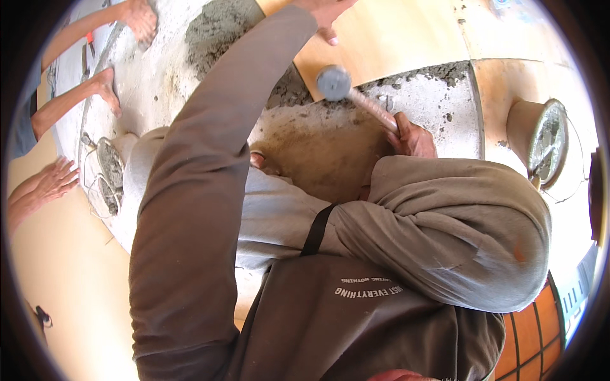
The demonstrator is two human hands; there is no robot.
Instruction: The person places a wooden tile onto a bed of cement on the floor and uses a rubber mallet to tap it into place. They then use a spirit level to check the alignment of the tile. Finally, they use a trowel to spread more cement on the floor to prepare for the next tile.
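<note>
My right hand is closed round the handle of a rubber mallet. The mallet's round grey head points up and to the left, over the near edge of a large tan floor tile. Stretched out to the top of the view, my left hand rests on that tile with its thumb spread; the frame's upper edge cuts off part of it. Grey wet mortar shows along the tile's near and left edges. My folded legs lie between me and the tile.
A bucket with grey residue stands at the right, another bucket at the left. More mortar is heaped at the upper left. Another person's bare limbs and hands are at the far left. Orange tiles show lower right.
</note>
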